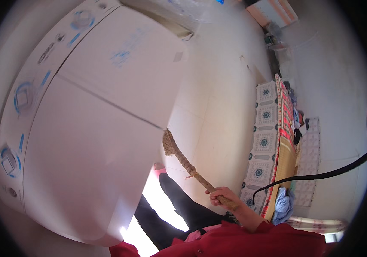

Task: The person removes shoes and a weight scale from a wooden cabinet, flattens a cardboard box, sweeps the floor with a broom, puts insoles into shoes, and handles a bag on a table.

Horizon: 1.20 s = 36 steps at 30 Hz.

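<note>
My right hand [225, 197] is closed round the wooden handle of a short straw hand broom [185, 162]. The broom slants up and to the left, and its bristle head is at the right edge of a large white twin-lidded machine [85, 158], looking like a washing machine. Whether the bristles touch the machine I cannot tell. My left hand is out of view; only a bit of red sleeve [123, 249] shows at the lower edge, by the machine's near corner.
A patterned bed or bench [264, 141] with a red-edged cover runs along the right wall, with blue cloth [283, 200] at its near end. A black cord [316, 176] curves in from the right. Pale floor [209, 115] lies between. My foot in a pink slipper [159, 169] is beside the machine.
</note>
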### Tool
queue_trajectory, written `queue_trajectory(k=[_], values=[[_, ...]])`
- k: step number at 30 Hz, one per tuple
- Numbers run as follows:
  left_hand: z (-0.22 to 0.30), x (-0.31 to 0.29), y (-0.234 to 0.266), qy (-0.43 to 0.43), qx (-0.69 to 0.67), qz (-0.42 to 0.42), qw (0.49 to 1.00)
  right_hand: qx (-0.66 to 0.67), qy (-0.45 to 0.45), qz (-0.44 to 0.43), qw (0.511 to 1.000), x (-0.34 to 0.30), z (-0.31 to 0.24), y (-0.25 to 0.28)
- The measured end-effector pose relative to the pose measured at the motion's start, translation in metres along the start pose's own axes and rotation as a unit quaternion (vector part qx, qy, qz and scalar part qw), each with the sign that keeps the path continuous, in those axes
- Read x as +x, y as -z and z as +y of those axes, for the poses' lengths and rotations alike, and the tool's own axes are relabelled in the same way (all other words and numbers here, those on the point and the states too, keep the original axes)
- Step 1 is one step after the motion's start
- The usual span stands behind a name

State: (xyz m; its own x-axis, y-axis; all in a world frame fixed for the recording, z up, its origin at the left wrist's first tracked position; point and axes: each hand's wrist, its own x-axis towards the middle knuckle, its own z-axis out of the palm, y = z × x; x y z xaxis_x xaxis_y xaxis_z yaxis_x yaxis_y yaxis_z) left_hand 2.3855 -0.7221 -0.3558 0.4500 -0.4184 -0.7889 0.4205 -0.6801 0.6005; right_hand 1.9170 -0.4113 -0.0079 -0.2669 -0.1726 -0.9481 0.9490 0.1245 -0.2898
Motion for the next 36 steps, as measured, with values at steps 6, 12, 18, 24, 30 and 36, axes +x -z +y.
queue_trajectory(k=[6, 12, 18, 24, 30, 36], values=[[-0.004, -0.071, -0.010, 0.031, -0.026, -0.113, 0.993, 0.024, -0.010, 0.020, 0.999, -0.025, -0.004, 0.031], [-0.001, -0.095, -0.004, 0.307, 0.159, -0.328, 0.879, 0.146, 0.021, -0.051, 0.988, -0.002, 0.003, 0.089], [-0.060, -0.193, -0.078, 0.055, 0.343, -0.253, 0.903, 0.235, 0.055, -0.064, 0.968, 0.000, -0.013, 0.145], [-0.082, -0.377, -0.207, -0.033, 0.506, -0.349, 0.789, 0.306, 0.122, -0.046, 0.943, 0.012, -0.047, 0.172], [-0.103, -0.423, -0.302, -0.057, 0.553, -0.379, 0.740, 0.459, 0.104, -0.088, 0.878, 0.029, -0.094, 0.194], [-0.143, -0.439, -0.388, -0.033, 0.650, -0.278, 0.706, 0.534, 0.132, -0.142, 0.823, 0.036, -0.137, 0.213]])
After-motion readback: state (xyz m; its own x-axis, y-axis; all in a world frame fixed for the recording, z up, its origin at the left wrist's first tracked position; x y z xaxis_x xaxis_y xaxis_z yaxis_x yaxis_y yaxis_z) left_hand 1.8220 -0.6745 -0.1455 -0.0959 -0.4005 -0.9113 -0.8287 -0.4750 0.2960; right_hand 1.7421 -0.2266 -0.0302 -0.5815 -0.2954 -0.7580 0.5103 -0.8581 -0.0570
